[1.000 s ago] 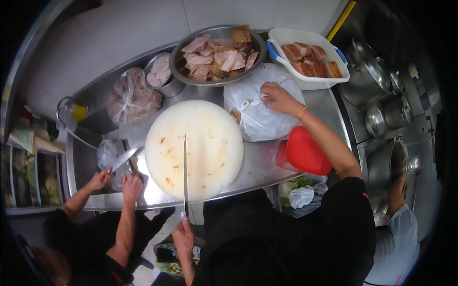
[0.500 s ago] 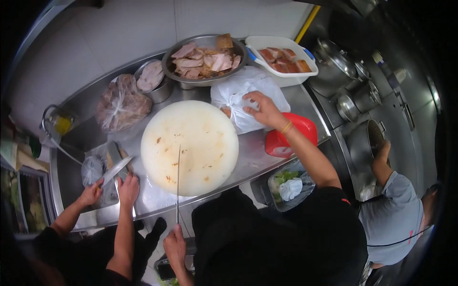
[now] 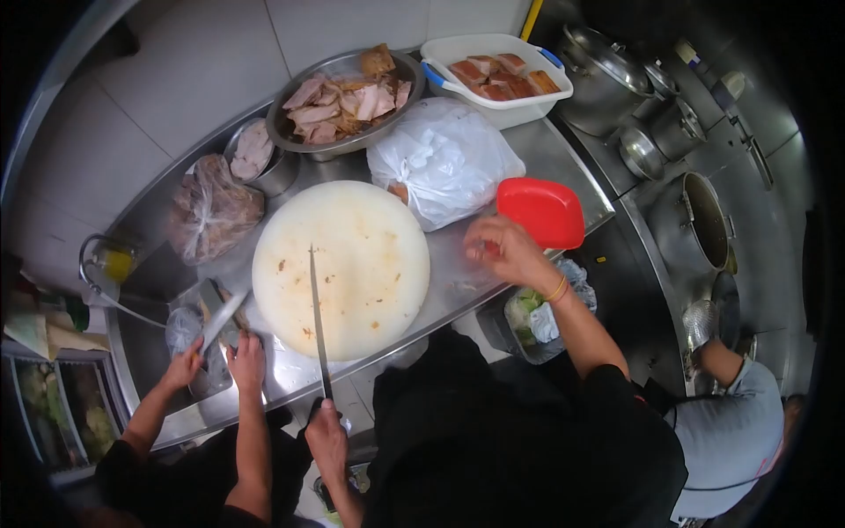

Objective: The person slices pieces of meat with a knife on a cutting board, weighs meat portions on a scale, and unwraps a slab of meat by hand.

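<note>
The left hand (image 3: 327,440) has its fingers wrapped around the handle of a long knife (image 3: 318,308), its blade over the round white board (image 3: 374,264) on the metal surface (image 3: 451,273). The right hand (image 3: 510,251), fingers half-curled and slightly parted, is just beside the red container (image 3: 541,211), near a white bag (image 3: 453,163) (knotted, bulging).

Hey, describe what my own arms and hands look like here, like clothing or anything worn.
Both the left hand and right hand are bare, without gloves. A thin yellow band circles the right wrist. The right sleeve is black and short.
</note>
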Motion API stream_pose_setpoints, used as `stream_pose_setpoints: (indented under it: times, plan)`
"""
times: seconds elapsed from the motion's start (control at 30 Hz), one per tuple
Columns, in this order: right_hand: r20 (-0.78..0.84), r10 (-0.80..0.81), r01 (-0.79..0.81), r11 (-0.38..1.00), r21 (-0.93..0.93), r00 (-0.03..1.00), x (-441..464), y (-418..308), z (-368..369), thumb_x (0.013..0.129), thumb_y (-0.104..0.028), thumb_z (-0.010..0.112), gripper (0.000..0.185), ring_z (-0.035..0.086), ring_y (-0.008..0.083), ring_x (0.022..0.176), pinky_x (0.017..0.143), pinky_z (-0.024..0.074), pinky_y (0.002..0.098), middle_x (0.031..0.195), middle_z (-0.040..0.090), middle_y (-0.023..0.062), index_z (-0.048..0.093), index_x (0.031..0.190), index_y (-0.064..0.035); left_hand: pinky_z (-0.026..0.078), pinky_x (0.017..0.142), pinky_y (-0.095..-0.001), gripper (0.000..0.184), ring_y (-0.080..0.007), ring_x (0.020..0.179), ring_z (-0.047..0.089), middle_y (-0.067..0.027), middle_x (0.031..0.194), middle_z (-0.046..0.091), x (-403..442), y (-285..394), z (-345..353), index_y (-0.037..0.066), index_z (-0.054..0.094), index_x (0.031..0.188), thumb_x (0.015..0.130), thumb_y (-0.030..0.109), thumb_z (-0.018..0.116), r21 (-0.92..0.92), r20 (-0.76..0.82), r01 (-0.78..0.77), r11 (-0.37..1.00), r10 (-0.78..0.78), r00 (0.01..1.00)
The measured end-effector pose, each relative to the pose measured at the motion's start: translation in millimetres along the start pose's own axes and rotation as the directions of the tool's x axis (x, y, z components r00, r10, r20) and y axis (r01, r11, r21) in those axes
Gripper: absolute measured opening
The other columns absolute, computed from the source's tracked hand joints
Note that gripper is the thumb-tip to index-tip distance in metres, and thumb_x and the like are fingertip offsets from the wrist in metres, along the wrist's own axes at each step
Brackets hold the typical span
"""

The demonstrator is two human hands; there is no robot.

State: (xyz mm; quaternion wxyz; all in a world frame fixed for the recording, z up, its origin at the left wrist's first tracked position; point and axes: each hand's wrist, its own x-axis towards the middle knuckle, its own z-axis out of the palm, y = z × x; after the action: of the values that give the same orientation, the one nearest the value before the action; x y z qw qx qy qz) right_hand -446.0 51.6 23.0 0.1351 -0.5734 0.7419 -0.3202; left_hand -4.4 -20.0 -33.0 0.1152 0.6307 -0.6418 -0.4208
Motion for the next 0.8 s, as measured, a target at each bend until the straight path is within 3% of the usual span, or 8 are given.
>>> stream_pose_setpoints:
  times: [0.1,0.13,0.3,0.33,0.43,0.47,0.57,0.8]
  plan:
    - [-0.022,-0.136,0.135,0.990,-0.039,0.990,38.3,-5.9,-29.0,0.083,-0.010,0.074,0.019,0.058,0.0338,0.116,0.100,0.0459,0.0415,0.114,0.067,0.0126,0.070,0.100,-0.0037,0.046,0.067,-0.0477,0.066,-0.0420,0.066,0.056,-0.0286,0.068,0.058,4.3,32.5,4.7,-0.010,0.061,0.079,0.104,0.051,0.048,0.140,0.019,-0.005,0.990,0.003,1.000]
    - [0.015,-0.173,0.174,0.982,-0.078,0.985,55.7,0.6,-32.5,0.081,-0.011,0.076,0.027,0.055,0.0342,0.120,0.102,0.0449,0.0418,0.119,0.064,0.0133,0.069,0.106,-0.0045,0.047,0.070,-0.0497,0.069,-0.0478,0.070,0.058,-0.0312,0.072,0.059,6.9,36.8,9.0,-0.009,0.062,0.079,0.102,0.054,0.048,0.176,0.000,-0.007,0.984,0.007,1.000]
    - [0.117,-0.254,0.279,0.888,-0.366,0.960,151.6,62.0,-33.8,0.068,-0.021,0.087,0.082,0.042,0.0390,0.135,0.109,0.0410,0.0464,0.145,0.048,0.0177,0.052,0.141,-0.0098,0.047,0.075,-0.0543,0.071,-0.0546,0.083,0.060,-0.0339,0.079,0.062,6.3,51.3,35.0,-0.009,0.066,0.082,0.101,0.057,0.047,0.212,-0.021,0.046,0.976,-0.043,0.999]
    - [0.270,-0.112,0.220,0.883,-0.415,0.956,175.2,90.1,-32.1,0.054,-0.039,0.094,0.128,0.024,0.0460,0.146,0.116,0.0324,0.0564,0.161,0.026,0.0198,0.024,0.159,-0.0177,0.047,0.075,-0.0544,0.071,-0.0547,0.084,0.060,-0.0339,0.079,0.062,3.6,51.3,41.2,-0.008,0.066,0.083,0.101,0.057,0.047,0.220,-0.028,0.070,0.973,-0.065,0.998]
    - [0.445,0.258,0.063,0.805,-0.590,0.858,197.5,132.8,-28.9,0.042,-0.055,0.095,0.151,0.006,0.0500,0.152,0.118,0.0220,0.0660,0.168,0.009,0.0176,0.009,0.162,-0.0245,0.047,0.076,-0.0546,0.071,-0.0550,0.086,0.060,-0.0346,0.081,0.062,-8.0,52.4,59.3,-0.009,0.067,0.084,0.100,0.057,0.047,0.213,-0.083,0.073,0.974,-0.057,0.995]
    - [0.443,0.261,0.070,0.794,-0.604,0.858,204.0,145.5,-25.2,0.035,-0.064,0.094,0.162,-0.006,0.0502,0.152,0.118,0.0110,0.0696,0.169,-0.002,0.0148,0.001,0.162,-0.0295,0.047,0.076,-0.0545,0.070,-0.0550,0.086,0.060,-0.0347,0.081,0.062,-13.1,56.0,62.2,-0.009,0.067,0.085,0.100,0.057,0.047,0.215,-0.110,0.089,0.973,-0.067,0.992]
    - [0.409,0.153,0.143,0.782,-0.607,0.900,211.5,151.2,-28.9,0.036,-0.063,0.094,0.159,-0.003,0.0509,0.152,0.120,0.0088,0.0677,0.169,0.001,0.0156,0.003,0.162,-0.0292,0.046,0.074,-0.0542,0.069,-0.0547,0.084,0.060,-0.0348,0.081,0.062,-21.6,59.7,72.2,-0.009,0.066,0.086,0.101,0.056,0.047,0.120,-0.165,0.137,0.983,-0.116,0.979]
    - [0.509,0.104,0.258,0.765,-0.590,0.854,222.8,162.2,-33.2,0.038,-0.069,0.091,0.160,-0.004,0.0546,0.150,0.118,0.0063,0.0697,0.168,0.000,0.0216,0.000,0.163,-0.0235,0.046,0.073,-0.0544,0.073,-0.0545,0.080,0.060,-0.0355,0.077,0.061,-24.2,73.5,89.3,-0.011,0.064,0.082,0.101,0.058,0.047,0.095,-0.234,0.196,0.976,-0.169,0.957]
